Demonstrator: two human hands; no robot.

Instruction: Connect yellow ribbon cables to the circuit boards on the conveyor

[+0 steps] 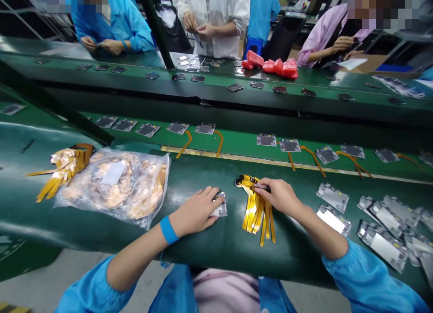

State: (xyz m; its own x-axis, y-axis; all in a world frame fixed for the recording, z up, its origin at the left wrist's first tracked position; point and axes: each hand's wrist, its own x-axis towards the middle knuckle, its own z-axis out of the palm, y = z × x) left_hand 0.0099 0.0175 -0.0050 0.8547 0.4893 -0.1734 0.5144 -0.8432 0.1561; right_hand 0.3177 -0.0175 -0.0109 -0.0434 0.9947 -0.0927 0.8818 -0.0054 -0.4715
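My left hand (199,211), with a blue wrist strap (168,230), rests on the green work surface, its fingers laid over a small circuit board (222,206) and holding it down. The hand covers part of the board. To the right, my right hand (282,196) is closed around slim dark tweezers (264,186). Their tip points left and reaches the upper part of a bundle of orange flex cables (256,211). Whether the tips grip a single cable is too small to tell. The bundle's strips fan out toward me, their dark connector ends at the top.
Left lies a plastic bag (113,182) of coiled flex cables, beside a loose cable bunch (66,168). Circuit boards (384,241) pile up at right. A green conveyor belt (237,135) carries boards, some with cables. Across it, co-workers (211,24) work near red bundles (270,66).
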